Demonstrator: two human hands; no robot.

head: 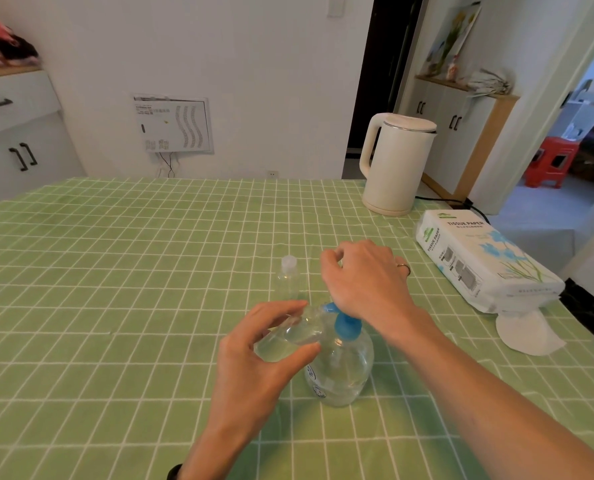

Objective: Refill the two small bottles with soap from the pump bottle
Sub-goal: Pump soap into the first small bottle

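A white wall backs the green-checked table, with a white cabinet far left, a wood-topped cabinet far right (black handles on both) and a red stool beyond it.

Cloth on table: tablecloth light green, white grid lines. The pump bottle is clear with a blue pump head; tilted small bottle and upright small bottle clear, the latter's cap whitish. The kettle is cream, tissue pack white with blue flower print, stool red.

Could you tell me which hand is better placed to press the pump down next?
Right, probably. The right hand sits directly over the blue pump of the pump bottle, while the left hand grips the small bottle, tilted towards that pump, so it is occupied.
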